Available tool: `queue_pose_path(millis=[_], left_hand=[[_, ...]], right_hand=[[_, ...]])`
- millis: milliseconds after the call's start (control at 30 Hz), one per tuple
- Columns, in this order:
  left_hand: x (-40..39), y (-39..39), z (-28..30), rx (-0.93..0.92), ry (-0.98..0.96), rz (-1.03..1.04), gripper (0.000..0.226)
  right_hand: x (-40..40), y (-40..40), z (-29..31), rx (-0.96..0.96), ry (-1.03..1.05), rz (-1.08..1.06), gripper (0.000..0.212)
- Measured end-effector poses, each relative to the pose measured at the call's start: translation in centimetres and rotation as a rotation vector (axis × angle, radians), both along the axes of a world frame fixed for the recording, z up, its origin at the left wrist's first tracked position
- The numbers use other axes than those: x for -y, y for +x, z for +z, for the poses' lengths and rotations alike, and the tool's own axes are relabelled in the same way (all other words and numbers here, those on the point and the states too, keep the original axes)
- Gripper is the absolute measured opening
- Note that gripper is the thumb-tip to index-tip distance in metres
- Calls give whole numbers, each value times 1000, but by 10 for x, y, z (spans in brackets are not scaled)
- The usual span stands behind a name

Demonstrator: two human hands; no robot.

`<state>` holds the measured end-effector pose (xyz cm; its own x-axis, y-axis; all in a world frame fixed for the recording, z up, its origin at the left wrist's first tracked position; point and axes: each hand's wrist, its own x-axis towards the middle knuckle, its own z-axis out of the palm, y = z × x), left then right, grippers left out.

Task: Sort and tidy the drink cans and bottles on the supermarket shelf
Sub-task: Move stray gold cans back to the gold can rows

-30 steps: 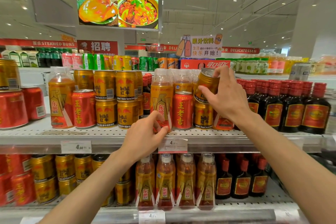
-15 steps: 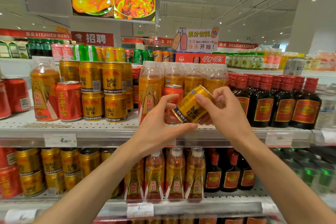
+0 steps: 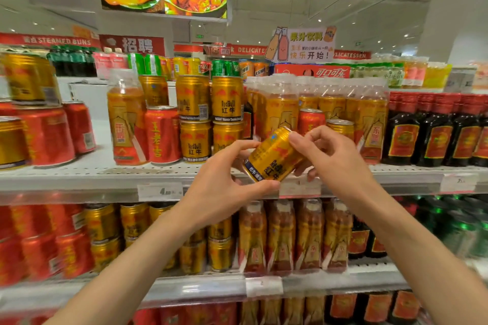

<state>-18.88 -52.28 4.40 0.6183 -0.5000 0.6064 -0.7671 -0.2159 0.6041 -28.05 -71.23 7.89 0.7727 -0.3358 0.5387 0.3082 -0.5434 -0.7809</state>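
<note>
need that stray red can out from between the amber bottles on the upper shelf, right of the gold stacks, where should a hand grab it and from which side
Take the red can by its upper body, from the front and slightly above. Only its top part shows: amber bottles crowd both sides, and a gold can stands just to its right, so a side approach looks blocked. Thumb and fingers round the rim should lift it out.

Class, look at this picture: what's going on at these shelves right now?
A person is tidying a supermarket drinks shelf. Both hands hold one gold Red Bull can, tilted on its side in front of the shelf: the left hand cradles its base, the right hand pinches its top. Stacked gold cans stand to the left, orange bottles behind.
</note>
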Motion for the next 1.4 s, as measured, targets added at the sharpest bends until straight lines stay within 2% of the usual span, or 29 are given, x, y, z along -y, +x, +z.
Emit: queue_pose_path(millis=[333, 533, 700, 767, 867, 967, 1100, 1200, 1400], left_hand=[[-176, 60, 5, -15, 15, 78, 67], [-225, 82, 13, -42, 68, 145, 70], [-247, 97, 13, -75, -34, 221, 64], [-253, 100, 10, -116, -94, 245, 61], [-260, 105, 6, -176, -174, 282, 58], [-266, 110, 2, -212, -196, 298, 65], [-273, 114, 0, -227, -191, 327, 67], [-275, 115, -2, -232, -187, 325, 65], [-277, 118, -3, -236, -177, 344, 71]], right_hand=[[-171, 71, 8, -30, 55, 130, 41], [-223, 104, 23, -60, 5, 172, 43], [-246, 124, 42, -140, -101, 218, 37], [-248, 134, 51, -101, -216, 142, 32], [-248, 149, 66, 55, -406, -96, 28], [-247, 169, 75, 110, -529, -227, 45], [-251, 191, 75, -34, -603, -227, 82], [-253, 197, 68, -51, -609, -179, 85], [-256, 187, 57, 127, -560, -109, 83]])
